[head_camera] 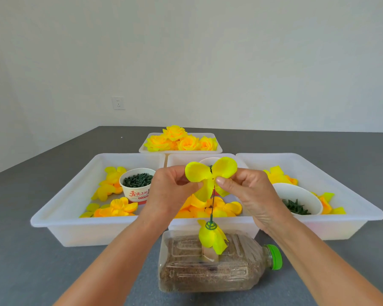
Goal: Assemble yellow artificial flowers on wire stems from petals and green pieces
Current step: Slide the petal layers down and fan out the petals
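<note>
My left hand and my right hand pinch a yellow petal piece from either side, at the top of a thin dark wire stem. The stem stands upright out of a sand-filled plastic bottle lying on its side. Lower on the stem sit a green disc piece and folded yellow petals. Loose yellow petals lie in the middle tray behind the stem.
A left tray holds petals and a paper cup of green pieces. A right tray holds petals and a white bowl of green pieces. A far tray holds finished yellow flowers. Everything rests on a grey surface.
</note>
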